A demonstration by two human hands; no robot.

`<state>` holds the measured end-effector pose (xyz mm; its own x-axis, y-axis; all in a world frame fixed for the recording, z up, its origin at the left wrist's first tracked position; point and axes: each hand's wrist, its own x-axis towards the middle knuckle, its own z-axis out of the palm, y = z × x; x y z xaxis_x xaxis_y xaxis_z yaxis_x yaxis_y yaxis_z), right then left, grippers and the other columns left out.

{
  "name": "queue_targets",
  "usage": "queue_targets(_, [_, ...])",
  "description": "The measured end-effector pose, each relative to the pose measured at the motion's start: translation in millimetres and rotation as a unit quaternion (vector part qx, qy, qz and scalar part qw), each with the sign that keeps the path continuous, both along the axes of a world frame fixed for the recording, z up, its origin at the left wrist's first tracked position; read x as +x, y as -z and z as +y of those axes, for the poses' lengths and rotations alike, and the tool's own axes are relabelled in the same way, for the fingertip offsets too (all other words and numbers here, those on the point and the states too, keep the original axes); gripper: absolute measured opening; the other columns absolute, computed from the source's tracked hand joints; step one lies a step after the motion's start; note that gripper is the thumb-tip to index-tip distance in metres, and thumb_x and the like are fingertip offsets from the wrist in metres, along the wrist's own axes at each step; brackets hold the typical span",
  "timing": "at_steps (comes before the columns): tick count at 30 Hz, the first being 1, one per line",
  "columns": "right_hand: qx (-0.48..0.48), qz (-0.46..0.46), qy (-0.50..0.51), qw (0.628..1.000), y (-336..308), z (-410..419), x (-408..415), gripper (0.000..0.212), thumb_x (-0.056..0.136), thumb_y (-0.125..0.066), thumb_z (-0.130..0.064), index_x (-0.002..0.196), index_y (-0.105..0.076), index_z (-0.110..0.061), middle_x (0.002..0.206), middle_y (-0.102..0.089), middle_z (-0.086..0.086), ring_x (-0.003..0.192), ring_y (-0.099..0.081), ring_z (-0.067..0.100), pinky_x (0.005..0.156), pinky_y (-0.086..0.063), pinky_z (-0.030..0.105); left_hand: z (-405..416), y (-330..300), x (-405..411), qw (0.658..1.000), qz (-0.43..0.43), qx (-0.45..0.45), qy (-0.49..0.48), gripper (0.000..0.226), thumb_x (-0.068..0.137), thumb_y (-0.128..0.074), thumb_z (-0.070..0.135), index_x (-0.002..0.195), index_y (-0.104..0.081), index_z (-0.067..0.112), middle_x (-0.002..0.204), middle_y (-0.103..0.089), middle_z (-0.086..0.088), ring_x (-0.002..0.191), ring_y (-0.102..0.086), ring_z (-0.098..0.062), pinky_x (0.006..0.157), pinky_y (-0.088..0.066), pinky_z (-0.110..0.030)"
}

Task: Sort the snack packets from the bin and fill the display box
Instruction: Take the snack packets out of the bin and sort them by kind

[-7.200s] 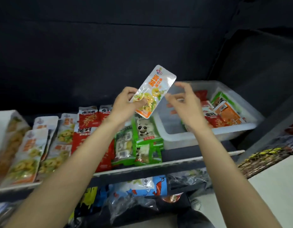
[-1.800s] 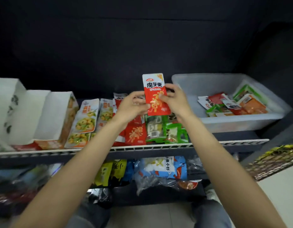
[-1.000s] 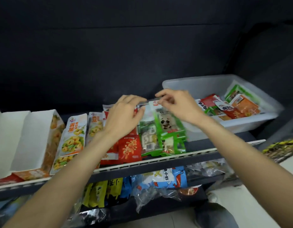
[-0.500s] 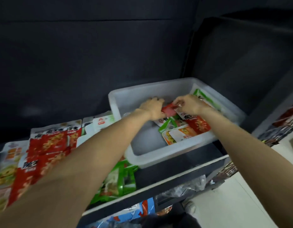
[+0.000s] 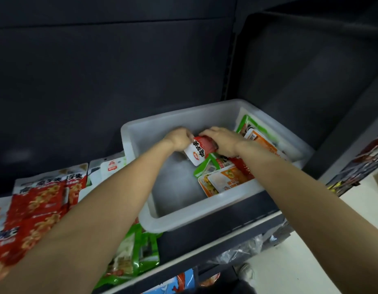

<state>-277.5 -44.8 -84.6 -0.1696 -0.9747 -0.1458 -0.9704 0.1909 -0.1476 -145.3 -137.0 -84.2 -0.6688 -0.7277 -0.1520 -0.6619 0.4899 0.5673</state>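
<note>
View has swung right since 1.0 s ago: then both hands were over the sorted rows on the shelf, now both are down inside the white bin (image 5: 184,217). Reads as 1 packet placed and the next pick started, so the sorting goes on, with packets left in the bin and the display box out of view here.

Shelf (image 5: 215,238) carries the bin on the right and the sorted rows on the left: red packets (image 5: 39,200) far left, green packets (image 5: 137,253) just in front of the bin's near-left corner, partly under the left forearm.

In the bin, the left half of the floor is bare; the remaining packets sit in the right half: an orange-white packet (image 5: 224,181) near the front wall, a green one against the right wall.

Red-and-white packet (image 5: 196,152) is lifted at the bin's middle, between the 2 hands. Left hand (image 5: 179,139) is curled, pinching its left edge; right hand (image 5: 222,141) is curled over its red top end, fingertips hidden
</note>
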Motion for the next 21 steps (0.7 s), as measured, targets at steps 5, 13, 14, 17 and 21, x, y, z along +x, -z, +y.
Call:
queue_targets(5, [-0.081, -0.009, 0.011, 0.997, -12.9, 5.7, 6.8, 0.09, 0.075, -0.077, -0.026, 0.147, -0.025, -0.03, 0.15, -0.032, 0.001, 0.133, -0.033, 0.026, 0.11, -0.032, 0.043, -1.0, -21.1, 12.4, 0.974, 0.194, 0.058, -0.105, 0.021, 0.094, -0.049, 0.004, 0.105, -0.067, 0.002, 0.111, -0.066, -0.015, 0.099, -0.063, -0.027, 0.075, -0.054, -0.028])
queue_targets(13, [-0.362, -0.131, 0.049, 0.922, -65.2, 39.6, 62.7, 0.019, 0.085, -0.068, -0.022, 0.102, -0.067, -0.015, 0.091, -0.071, 0.005, 0.086, -0.066, 0.021, 0.076, -0.051, 0.039, 39.1, -74.5, 103.7, 0.812, 0.465, 0.332, -0.12, 0.034, 0.102, -0.037, 0.029, 0.095, -0.06, 0.005, 0.082, -0.066, -0.008, 0.065, -0.069, -0.012, 0.062, -0.057, -0.022])
queue_targets(14, [-0.356, -0.162, 0.055, 0.919, -71.0, 41.3, 77.5, 0.018, 0.082, -0.07, -0.021, 0.097, -0.066, -0.013, 0.087, -0.071, 0.004, 0.082, -0.065, 0.02, 0.076, -0.05, 0.04, 44.1, -76.9, 120.1, 0.803, 0.482, 0.331, -0.115, 0.035, 0.102, -0.037, 0.03, 0.094, -0.061, 0.006, 0.085, -0.066, -0.007, 0.07, -0.069, -0.012, 0.066, -0.057, -0.023])
queue_targets(17, [-0.298, -0.293, 0.055, 0.907, -77.9, 39.2, 132.7, 0.022, 0.079, -0.073, -0.015, 0.098, -0.063, -0.011, 0.092, -0.07, 0.004, 0.086, -0.066, 0.019, 0.084, -0.051, 0.044, 63.6, -77.7, 169.0, 0.831, 0.478, 0.26, -0.115, 0.022, 0.1, -0.044, 0.025, 0.104, -0.063, 0.015, 0.094, -0.067, 0.0, 0.084, -0.064, -0.01, 0.073, -0.054, -0.023])
queue_targets(21, [-0.267, -0.385, 0.064, 0.881, -66.2, 23.6, 221.5, 0.034, 0.08, -0.073, -0.012, 0.111, -0.058, -0.007, 0.1, -0.067, 0.004, 0.092, -0.064, 0.02, 0.088, -0.049, 0.035, 83.3, -53.2, 233.1, 0.863, 0.442, 0.182, -0.167, 0.042, 0.091, -0.057, 0.007, 0.13, -0.05, 0.021, 0.107, -0.064, -0.007, 0.093, -0.065, -0.015, 0.072, -0.055, -0.023])
